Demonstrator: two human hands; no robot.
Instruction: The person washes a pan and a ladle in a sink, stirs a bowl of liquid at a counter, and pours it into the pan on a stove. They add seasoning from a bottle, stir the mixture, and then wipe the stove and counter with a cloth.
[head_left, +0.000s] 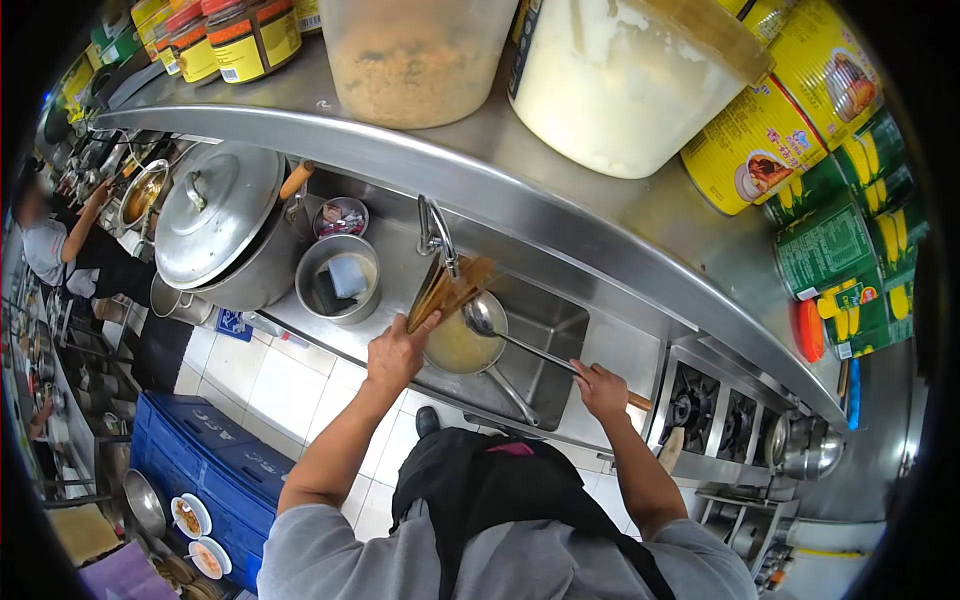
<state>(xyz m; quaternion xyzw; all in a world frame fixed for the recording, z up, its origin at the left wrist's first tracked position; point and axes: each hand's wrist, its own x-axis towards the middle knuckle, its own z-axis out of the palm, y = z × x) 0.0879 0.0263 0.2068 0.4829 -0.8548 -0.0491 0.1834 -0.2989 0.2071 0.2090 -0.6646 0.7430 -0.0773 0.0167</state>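
Note:
My left hand (397,352) is closed around the base of a bamboo wok brush (458,288), its bristles fanned out below the faucet (430,228). My right hand (600,390) grips a long ladle (535,352) near its wooden handle end. The ladle's bowl rests over a wok (515,400), at its upper rim close to the brush. Cloudy yellowish liquid lies in the wok, which sits in the metal sink (565,335) with its handle toward me. Part of the wok is hidden behind the brush and my left hand.
Left of the sink stand a metal pot (310,275) holding a sponge-like block, a small bowl (341,215) and a large lidded stockpot (220,215). A shelf (560,190) with tubs and cans overhangs the counter. Burners (693,400) are at right. Another person (60,245) stands far left.

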